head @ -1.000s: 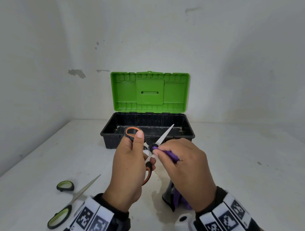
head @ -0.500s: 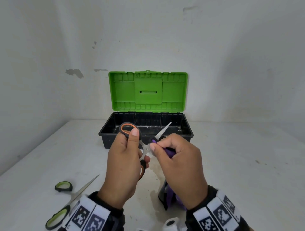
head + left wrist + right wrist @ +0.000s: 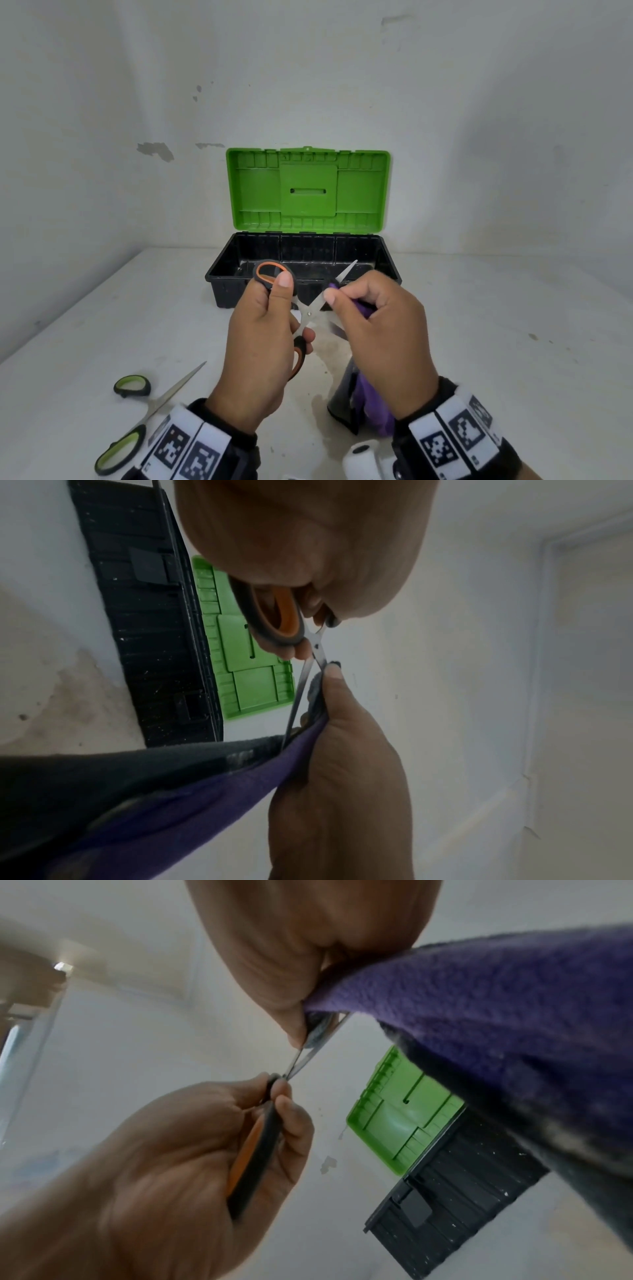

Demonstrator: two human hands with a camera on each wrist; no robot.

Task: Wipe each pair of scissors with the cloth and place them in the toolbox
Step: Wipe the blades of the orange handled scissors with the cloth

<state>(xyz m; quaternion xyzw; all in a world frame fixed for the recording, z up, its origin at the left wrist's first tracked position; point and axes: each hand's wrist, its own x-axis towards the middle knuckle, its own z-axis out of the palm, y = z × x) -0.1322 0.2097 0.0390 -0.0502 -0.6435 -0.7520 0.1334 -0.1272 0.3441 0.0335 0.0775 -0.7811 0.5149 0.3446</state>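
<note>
While the green scissors (image 3: 144, 411) lie unwiped on the table (image 3: 513, 342) at far left, blades parted, the orange scissors (image 3: 310, 310) are under treatment in front of the toolbox (image 3: 219, 274).

Change: compared with one second ago, the right hand (image 3: 383, 342) has shifted its cloth pinch along the blade, and both hands sit slightly nearer the toolbox. This indicates that wiping of the first pair is in progress, not complete. Judged from the layout, one pair remains and nothing visible lies in the toolbox.

Left hand (image 3: 260, 349): fingers curled round the orange handles, thumb pressed on the upper loop. The scissors are open, forming an X at the pivot.

Right hand: thumb and forefinger pinch the cloth (image 3: 373, 407) round one blade just beyond the pivot. The blade tip projects over the toolbox front rim.

Materials:
- Blades: bright, smooth steel, tapering to points.
- Handles: dark moulded plastic loops with coloured inserts.
- Cloth: soft, napped fleece, purple on one face and dark grey on the other, hanging limp below the right hand.
- Toolbox: rigid black ribbed tray, scuffed, with a glossy green lid (image 3: 308, 188) standing upright.
</note>
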